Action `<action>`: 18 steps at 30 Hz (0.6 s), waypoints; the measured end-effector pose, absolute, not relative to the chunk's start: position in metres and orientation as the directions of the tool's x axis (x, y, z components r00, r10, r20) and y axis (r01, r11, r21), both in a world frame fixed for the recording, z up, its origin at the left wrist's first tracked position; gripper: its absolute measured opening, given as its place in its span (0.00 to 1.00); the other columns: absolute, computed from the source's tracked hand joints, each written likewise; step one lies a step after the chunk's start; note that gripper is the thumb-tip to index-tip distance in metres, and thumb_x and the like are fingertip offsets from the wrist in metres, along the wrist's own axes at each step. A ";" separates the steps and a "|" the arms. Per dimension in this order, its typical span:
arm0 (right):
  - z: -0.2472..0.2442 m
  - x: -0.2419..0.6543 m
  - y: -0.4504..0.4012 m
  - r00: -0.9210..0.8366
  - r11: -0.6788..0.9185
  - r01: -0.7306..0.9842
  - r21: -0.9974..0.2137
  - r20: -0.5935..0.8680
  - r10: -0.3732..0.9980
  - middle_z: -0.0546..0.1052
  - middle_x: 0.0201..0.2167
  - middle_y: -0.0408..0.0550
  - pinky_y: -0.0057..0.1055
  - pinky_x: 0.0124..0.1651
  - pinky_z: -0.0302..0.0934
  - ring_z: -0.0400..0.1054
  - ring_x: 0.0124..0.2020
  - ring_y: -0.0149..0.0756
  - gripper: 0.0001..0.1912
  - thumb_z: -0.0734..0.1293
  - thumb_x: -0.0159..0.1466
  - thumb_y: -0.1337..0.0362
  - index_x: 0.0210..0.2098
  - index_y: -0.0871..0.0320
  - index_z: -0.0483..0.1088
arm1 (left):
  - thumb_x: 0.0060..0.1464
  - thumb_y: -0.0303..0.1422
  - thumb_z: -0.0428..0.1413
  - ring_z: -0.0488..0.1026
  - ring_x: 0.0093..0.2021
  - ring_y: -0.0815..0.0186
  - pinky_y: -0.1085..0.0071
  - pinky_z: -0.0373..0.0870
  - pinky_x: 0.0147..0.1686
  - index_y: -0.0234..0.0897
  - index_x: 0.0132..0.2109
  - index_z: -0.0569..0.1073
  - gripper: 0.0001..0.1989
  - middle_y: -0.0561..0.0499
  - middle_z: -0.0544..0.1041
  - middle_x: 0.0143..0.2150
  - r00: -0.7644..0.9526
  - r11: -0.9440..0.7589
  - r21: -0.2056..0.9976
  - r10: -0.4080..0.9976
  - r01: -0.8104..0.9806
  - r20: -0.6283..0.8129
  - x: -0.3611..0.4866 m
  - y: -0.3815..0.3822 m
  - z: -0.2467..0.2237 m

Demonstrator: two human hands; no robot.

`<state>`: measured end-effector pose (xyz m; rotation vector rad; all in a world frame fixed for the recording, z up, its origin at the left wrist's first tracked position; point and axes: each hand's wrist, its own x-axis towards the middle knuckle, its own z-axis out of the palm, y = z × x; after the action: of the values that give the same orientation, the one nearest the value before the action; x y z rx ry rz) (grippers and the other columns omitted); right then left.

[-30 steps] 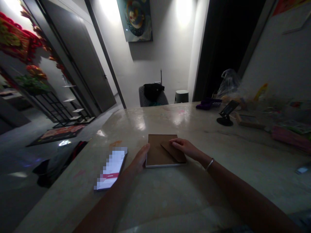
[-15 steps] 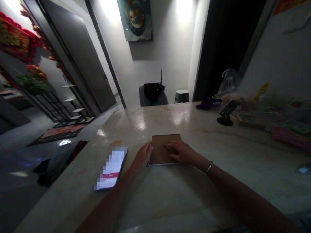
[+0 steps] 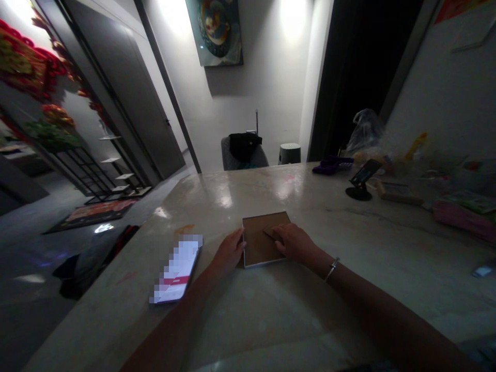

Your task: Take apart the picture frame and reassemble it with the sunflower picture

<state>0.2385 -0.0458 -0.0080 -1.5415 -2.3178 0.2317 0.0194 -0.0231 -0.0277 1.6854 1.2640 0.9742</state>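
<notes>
A flat square with a brown face and a thin pale rim, apparently a picture frame lying back up (image 3: 256, 250), rests on the pale stone-topped table (image 3: 248, 315). Along its left edge my left hand (image 3: 228, 251) is closed, thumb and fingers gripping the rim. My right hand (image 3: 296, 243) lies over the right part of the brown back. Its bunched fingertips are at a small dark-edged flap (image 3: 270, 233) near the middle; how firmly they hold it is hidden. A bracelet circles the right wrist. Left of my left forearm lies a phone (image 3: 176, 276) with its screen lit.
On the right stand a black phone stand (image 3: 360, 188), a small wooden frame (image 3: 399, 192), a purple item (image 3: 331, 165), a clear plastic bag (image 3: 366, 132) and a pink packet (image 3: 463, 219). Beyond the far edge are a grey chair (image 3: 227, 155) and a stool (image 3: 290, 154).
The frame has turned slightly anticlockwise and shifted a little to the right. My right fingers have drawn together at the flap; my left hand has moved slightly with the rim.
</notes>
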 end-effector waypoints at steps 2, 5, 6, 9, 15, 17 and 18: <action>-0.010 0.240 -0.044 -0.359 0.411 0.850 -0.329 0.211 0.909 0.74 0.42 0.51 0.31 0.46 0.56 0.66 0.44 0.40 0.19 0.62 0.56 0.69 0.47 0.55 0.67 | 0.42 0.27 0.56 0.60 0.56 0.54 0.58 0.46 0.58 0.39 0.47 0.70 0.21 0.45 0.69 0.53 0.206 -0.155 0.931 0.975 0.331 0.089 0.022 -0.023 -0.025; -0.010 0.242 -0.041 -0.335 0.414 0.840 -0.351 0.265 0.904 0.74 0.42 0.52 0.32 0.47 0.57 0.66 0.43 0.39 0.17 0.61 0.57 0.68 0.47 0.58 0.67 | 0.43 0.29 0.57 0.66 0.52 0.54 0.58 0.55 0.54 0.36 0.51 0.67 0.24 0.42 0.67 0.55 0.161 -0.067 0.967 0.987 0.247 0.027 0.025 -0.024 -0.024; -0.010 0.243 -0.040 -0.303 0.393 0.845 -0.361 0.283 0.910 0.74 0.42 0.52 0.32 0.46 0.57 0.67 0.43 0.39 0.16 0.61 0.57 0.68 0.46 0.59 0.68 | 0.42 0.30 0.58 0.66 0.51 0.54 0.58 0.57 0.53 0.36 0.52 0.66 0.26 0.41 0.66 0.56 0.138 -0.033 0.978 0.990 0.207 0.004 0.025 -0.025 -0.024; -0.010 0.244 -0.039 -0.217 0.330 0.859 -0.392 0.305 0.927 0.74 0.41 0.54 0.32 0.46 0.58 0.67 0.42 0.40 0.14 0.60 0.57 0.67 0.43 0.61 0.69 | 0.42 0.33 0.60 0.68 0.50 0.54 0.60 0.63 0.47 0.34 0.53 0.64 0.29 0.39 0.68 0.54 0.177 0.075 0.993 0.980 0.090 -0.090 0.027 -0.029 -0.024; -0.011 0.246 -0.037 -0.202 0.329 0.847 -0.417 0.321 0.925 0.74 0.42 0.54 0.32 0.46 0.58 0.67 0.42 0.39 0.14 0.60 0.57 0.66 0.43 0.60 0.69 | 0.41 0.30 0.62 0.71 0.44 0.59 0.66 0.66 0.43 0.36 0.58 0.58 0.36 0.41 0.72 0.49 0.427 0.242 0.961 0.889 -0.133 -0.165 0.030 -0.038 -0.020; -0.011 0.246 -0.037 -0.198 0.329 0.842 -0.428 0.322 0.926 0.74 0.41 0.53 0.32 0.46 0.58 0.67 0.42 0.39 0.14 0.60 0.58 0.66 0.42 0.60 0.70 | 0.40 0.29 0.63 0.71 0.44 0.59 0.66 0.66 0.44 0.36 0.59 0.56 0.39 0.42 0.72 0.48 0.461 0.264 0.946 0.874 -0.186 -0.153 0.030 -0.038 -0.020; -0.011 0.247 -0.037 -0.197 0.328 0.840 -0.432 0.321 0.926 0.74 0.41 0.53 0.32 0.46 0.58 0.67 0.42 0.39 0.14 0.60 0.58 0.66 0.42 0.59 0.70 | 0.40 0.28 0.63 0.71 0.44 0.59 0.66 0.66 0.44 0.37 0.59 0.55 0.40 0.42 0.73 0.48 0.469 0.272 0.941 0.870 -0.203 -0.150 0.030 -0.038 -0.021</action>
<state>0.2468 -0.0371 -0.0108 -1.5476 -2.0744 0.2171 0.0298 -0.0377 -0.0210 1.0466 0.7816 0.8312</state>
